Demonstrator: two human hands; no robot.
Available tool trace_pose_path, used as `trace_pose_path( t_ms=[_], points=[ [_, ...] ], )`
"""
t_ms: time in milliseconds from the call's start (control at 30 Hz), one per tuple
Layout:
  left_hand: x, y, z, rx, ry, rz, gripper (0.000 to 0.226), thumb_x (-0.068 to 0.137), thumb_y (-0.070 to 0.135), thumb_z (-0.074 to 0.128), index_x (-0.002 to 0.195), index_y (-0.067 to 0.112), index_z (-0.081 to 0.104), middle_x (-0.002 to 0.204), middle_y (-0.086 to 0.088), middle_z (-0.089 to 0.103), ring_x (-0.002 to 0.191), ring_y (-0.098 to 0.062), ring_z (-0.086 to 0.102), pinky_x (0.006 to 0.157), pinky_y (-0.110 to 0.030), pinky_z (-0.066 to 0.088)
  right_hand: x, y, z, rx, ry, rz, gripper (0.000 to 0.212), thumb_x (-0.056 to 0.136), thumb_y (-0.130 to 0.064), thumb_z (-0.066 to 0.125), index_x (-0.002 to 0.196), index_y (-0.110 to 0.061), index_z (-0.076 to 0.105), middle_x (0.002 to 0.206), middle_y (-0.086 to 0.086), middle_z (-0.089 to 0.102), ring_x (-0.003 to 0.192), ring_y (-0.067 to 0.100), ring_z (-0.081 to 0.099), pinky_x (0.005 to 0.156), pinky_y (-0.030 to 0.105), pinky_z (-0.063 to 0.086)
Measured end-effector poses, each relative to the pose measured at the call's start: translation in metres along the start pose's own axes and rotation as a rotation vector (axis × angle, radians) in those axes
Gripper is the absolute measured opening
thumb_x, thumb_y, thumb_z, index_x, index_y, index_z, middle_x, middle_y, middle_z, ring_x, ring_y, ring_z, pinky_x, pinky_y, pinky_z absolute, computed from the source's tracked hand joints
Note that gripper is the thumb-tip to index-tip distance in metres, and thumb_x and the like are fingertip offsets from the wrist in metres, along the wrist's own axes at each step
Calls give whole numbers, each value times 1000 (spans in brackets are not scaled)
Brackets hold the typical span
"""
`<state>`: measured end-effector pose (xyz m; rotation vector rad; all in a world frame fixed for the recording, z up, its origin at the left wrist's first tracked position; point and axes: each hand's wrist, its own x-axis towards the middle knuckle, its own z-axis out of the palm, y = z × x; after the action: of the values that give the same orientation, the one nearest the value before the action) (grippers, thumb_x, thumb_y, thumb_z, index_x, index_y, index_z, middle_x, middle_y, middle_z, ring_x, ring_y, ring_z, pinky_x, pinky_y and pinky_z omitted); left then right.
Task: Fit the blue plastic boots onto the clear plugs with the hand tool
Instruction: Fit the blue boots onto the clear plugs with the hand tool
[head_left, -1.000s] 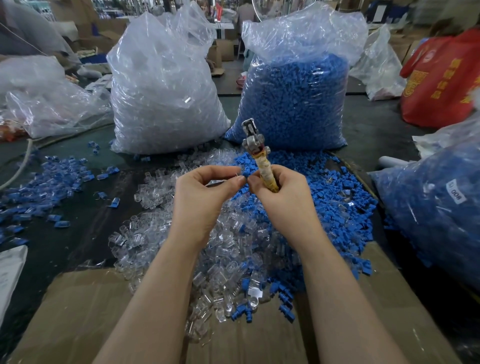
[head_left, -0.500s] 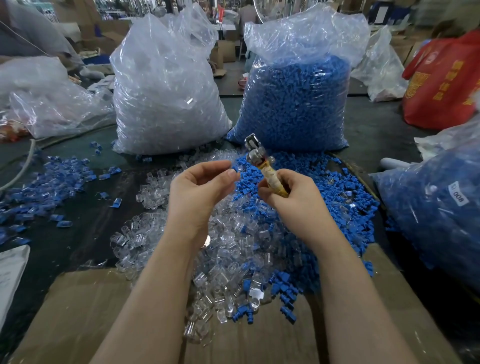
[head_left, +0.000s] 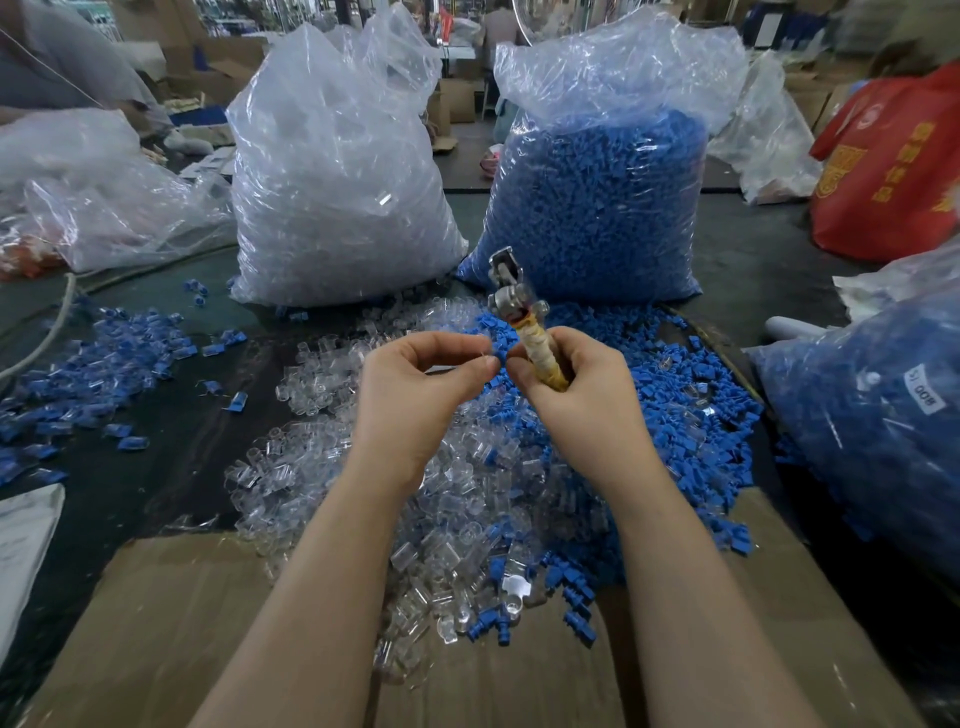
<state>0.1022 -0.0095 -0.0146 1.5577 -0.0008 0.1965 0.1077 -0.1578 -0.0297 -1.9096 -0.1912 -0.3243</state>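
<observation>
My right hand (head_left: 582, 395) grips the hand tool (head_left: 524, 322) by its tape-wrapped handle, with the metal head pointing up and away. My left hand (head_left: 415, 395) has thumb and forefinger curled together, meeting the right fingertips. They pinch a small piece that looks like a blue boot (head_left: 497, 354), mostly hidden. Both hands hover above a loose heap of clear plugs (head_left: 332, 467) and a heap of blue boots (head_left: 675, 415) on the table.
A tall bag of clear plugs (head_left: 337, 182) and a tall bag of blue boots (head_left: 597, 197) stand behind the heaps. Another bag of blue parts (head_left: 872, 415) lies at right and a red bag (head_left: 893, 166) far right. Finished blue pieces (head_left: 88, 364) are scattered at left. Cardboard (head_left: 156, 623) covers the near edge.
My left hand opened and drew away from the right, and a small piece fell below it. It has since come back and pinched at the right fingertips. The tool stays gripped.
</observation>
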Motion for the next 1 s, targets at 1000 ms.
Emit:
trace_pose_path(
  t_ms=[1000],
  points=[
    [-1, 0, -2, -82, 21, -55, 15, 79, -1, 76, 85, 11, 72, 89, -15, 74, 88, -29, 71, 83, -34, 60, -2, 1, -4, 3, -72, 68, 6, 91, -22, 67, 90, -16, 66, 78, 10, 64, 65, 14, 53, 64, 37, 49]
  ],
)
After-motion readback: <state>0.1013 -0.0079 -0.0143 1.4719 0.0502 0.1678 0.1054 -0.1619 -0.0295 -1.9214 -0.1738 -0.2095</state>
